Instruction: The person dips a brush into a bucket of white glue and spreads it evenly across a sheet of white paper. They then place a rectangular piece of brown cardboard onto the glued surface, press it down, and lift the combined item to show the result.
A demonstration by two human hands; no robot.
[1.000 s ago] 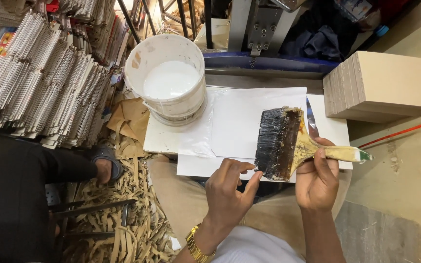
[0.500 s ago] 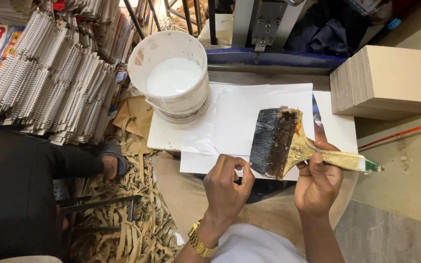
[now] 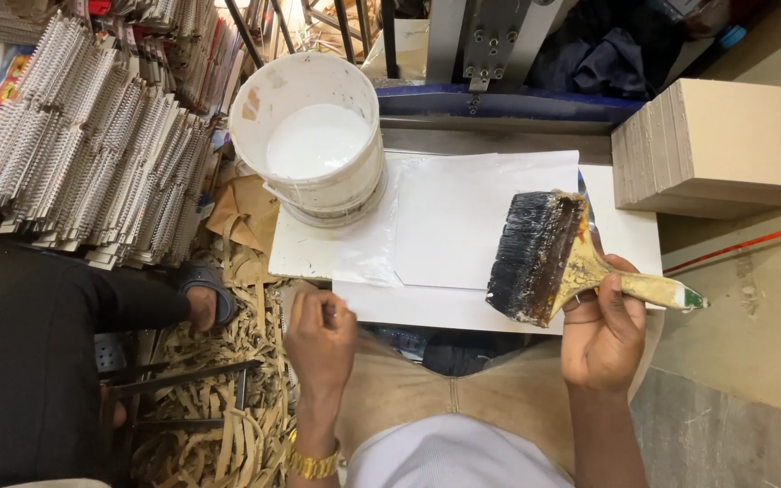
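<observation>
The fingers [image 3: 621, 287] of the right hand [image 3: 603, 330] wrap tight around the pale handle of a wide paintbrush [image 3: 553, 258], its dark bristles tilted up and away over a stack of white paper sheets [image 3: 472, 226]. The left hand [image 3: 320, 333] is curled into a loose fist at the near left edge of the sheets, thumb pressed against the forefinger; whether anything is pinched there cannot be told. A gold wristwatch [image 3: 312, 464] circles the left wrist. The sheets lie on a white board that serves as the tabletop [image 3: 630, 230], resting over the seated person's lap. At the far left corner of the board stands a white bucket [image 3: 309, 136] partly filled with white liquid. To the right, a block of stacked brown cardboard [image 3: 725, 145] sits beside the board. On the left, heaps of spiral-bound booklets [image 3: 83, 154] crowd the floor, with paper offcuts [image 3: 219, 425] strewn below, near another person's sandalled foot [image 3: 205, 303].
</observation>
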